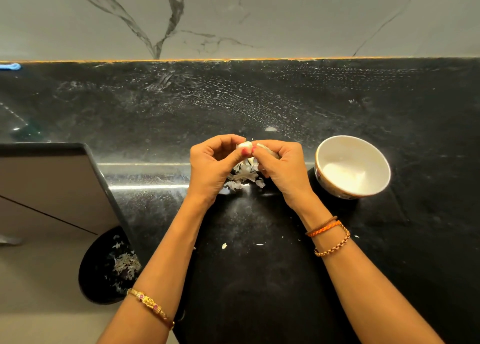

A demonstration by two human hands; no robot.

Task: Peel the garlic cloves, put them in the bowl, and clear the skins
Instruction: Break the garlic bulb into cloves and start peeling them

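While both hands meet above the glossy black stone worktop (259, 278), one small pale garlic clove (245, 145) sits between them, its long axis running roughly left to right, level with the worktop's back edge. The left hand (211, 167) has its fingers curled, thumb tip and forefinger pinching the clove's left end. The right hand (280, 168) is likewise curled, its thumb pressed to the clove's right end, with a strip of papery white skin (267, 147) caught under its fingers. Which end of the clove is the root cannot be told.

Directly below the hands lies one loose heap of white garlic skins (244, 176) on the worktop, and two small stray flakes (224, 245) rest nearer the person. Just to the right of the right hand stands one round white ceramic bowl (326, 159) with a patterned outer wall, upright; its inside is too washed out by glare to count any cloves.

At the lower left, below the worktop's edge, stands one round black bin (88, 271) holding more pale skins. Each wrist wears bracelets: one gold bangle (150, 304) on the left, three corded bands (330, 233) on the right.
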